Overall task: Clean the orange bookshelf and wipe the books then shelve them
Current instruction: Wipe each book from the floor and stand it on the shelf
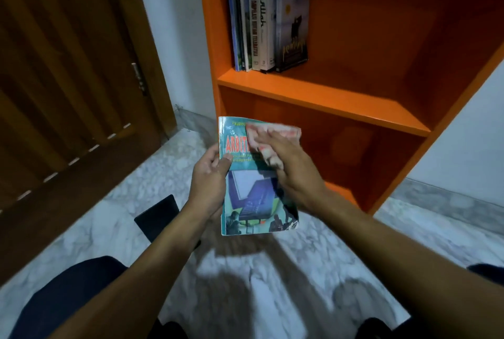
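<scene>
A person sits on a pale marble floor [245,278], seen from their own head, facing an orange bookshelf [321,98]. The left hand [210,183] holds a teal paperback book [251,202] by its spine edge, thumb curled over the front cover, keeping it upright in the air in front of the lower shelf. The right hand [291,169] presses a pinkish cloth [272,137] against the top of the cover; its fingers are blurred, so whether they lie flat or curl round the cloth cannot be told. The book looks worn, with a torn lower right corner. On the upper shelf a few books [267,19] stand upright at the left end; the rest of that shelf is bare. A dark flat object [159,216] lies on the floor under the left arm, beside a brown door [68,79].

To wipe well, it seems wise to keep the spine grip firm, sweep lightly from top to bottom, and ease off near the torn corner.
</scene>
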{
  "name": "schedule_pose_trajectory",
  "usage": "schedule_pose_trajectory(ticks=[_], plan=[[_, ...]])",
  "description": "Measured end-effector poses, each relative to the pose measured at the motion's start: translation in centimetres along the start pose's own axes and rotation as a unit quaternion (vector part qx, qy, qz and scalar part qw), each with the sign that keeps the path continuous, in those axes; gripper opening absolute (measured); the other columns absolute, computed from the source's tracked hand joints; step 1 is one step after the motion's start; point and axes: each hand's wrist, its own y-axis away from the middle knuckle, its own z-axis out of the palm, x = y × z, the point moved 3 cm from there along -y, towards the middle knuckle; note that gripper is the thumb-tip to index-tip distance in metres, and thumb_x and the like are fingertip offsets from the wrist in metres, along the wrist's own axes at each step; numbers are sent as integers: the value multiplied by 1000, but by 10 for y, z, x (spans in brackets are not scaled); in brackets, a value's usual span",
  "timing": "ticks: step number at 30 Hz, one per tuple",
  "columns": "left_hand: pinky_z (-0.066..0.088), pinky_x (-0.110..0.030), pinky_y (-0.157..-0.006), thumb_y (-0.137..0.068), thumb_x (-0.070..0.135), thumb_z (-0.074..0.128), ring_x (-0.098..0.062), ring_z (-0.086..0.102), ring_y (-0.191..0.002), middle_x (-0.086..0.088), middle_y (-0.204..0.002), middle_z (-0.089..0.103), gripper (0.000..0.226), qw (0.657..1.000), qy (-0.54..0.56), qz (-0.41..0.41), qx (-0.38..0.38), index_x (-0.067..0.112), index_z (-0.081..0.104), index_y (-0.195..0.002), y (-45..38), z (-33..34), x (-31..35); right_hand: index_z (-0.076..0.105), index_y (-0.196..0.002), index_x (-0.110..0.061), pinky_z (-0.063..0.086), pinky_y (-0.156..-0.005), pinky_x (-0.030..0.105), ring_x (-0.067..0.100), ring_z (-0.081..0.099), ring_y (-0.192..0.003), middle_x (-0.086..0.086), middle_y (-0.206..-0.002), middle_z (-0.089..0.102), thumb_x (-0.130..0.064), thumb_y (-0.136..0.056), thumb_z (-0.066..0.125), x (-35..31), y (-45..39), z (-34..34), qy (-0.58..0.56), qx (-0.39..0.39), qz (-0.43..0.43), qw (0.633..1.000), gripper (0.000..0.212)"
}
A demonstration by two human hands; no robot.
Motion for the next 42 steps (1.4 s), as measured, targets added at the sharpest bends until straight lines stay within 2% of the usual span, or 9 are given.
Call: schedule_pose_trajectory(ticks=[10,12,15,20,24,26,31,34,42], plan=[[53,-54,-97,-104,10,47,-32,70,-103,-16,-119,71,20,994,70,-27,77,15,65,-112,-12,-19,8,62,-128,-9,39,-110,31,7,45,-136,-2,-141,55,-24,-93,41,15,85,41,-57,-51,-100,992,44],[56,-50,-93,-104,10,47,-28,72,-100,-12,-115,73,20,996,50,-12,78,16,65,-112,-13,-19,9,62,-126,-14,49,-91,18,-11,53,-112,-11,-126,60,-18,-84,43,20,91,35,-73,-77,-62,992,46],[60,-43,-83,-105,11,45,-22,75,-90,-5,-104,75,21,996,-4,15,84,15,63,-114,-14,-19,9,57,-115,-27,53,-60,28,-6,59,-72,-17,-93,63,-13,-85,43,28,92,28,-84,-78,21,993,36],[59,-47,-88,-106,14,44,-20,74,-93,0,-100,76,23,993,-89,44,69,22,65,-109,-13,-17,3,61,-95,-29,45,-54,33,10,60,-60,-7,-71,64,-20,-99,55,31,68,2,-171,39,122,977,11],[59,-41,-89,-106,14,43,-16,73,-97,0,-106,74,23,991,-117,53,28,18,62,-118,-7,-9,-3,60,-105,-11,51,-46,48,36,62,-57,26,-82,65,-27,-102,50,17,35,-24,-281,91,187,937,19],[59,-40,-87,-107,15,43,-20,73,-100,-7,-111,73,25,992,-118,46,2,12,61,-124,-4,-4,-8,58,-109,-16,43,-35,36,30,54,-43,24,-71,61,-31,-103,48,13,14,-34,-307,125,210,920,19],[59,-39,-82,-106,19,44,-22,73,-98,-9,-113,73,29,988,-136,64,-45,15,60,-130,4,11,-15,61,-115,-28,54,-78,27,-1,65,-91,-7,-105,71,-29,-98,55,-4,-32,-33,-138,173,85,972,18],[57,-46,-89,-106,17,44,-29,71,-102,-9,-112,74,30,994,-89,54,-27,19,62,-130,2,12,-17,51,-140,-22,28,-117,42,18,42,-139,3,-147,51,-27,-91,36,-17,-29,3,17,63,-22,998,51],[53,-56,-97,-104,9,46,-41,68,-108,-23,-113,71,25,988,111,-38,95,0,64,-118,-9,-16,-6,54,-137,-10,16,-123,45,16,27,-148,6,-152,44,-11,-75,36,-24,33,76,-35,-45,-121,991,64]])
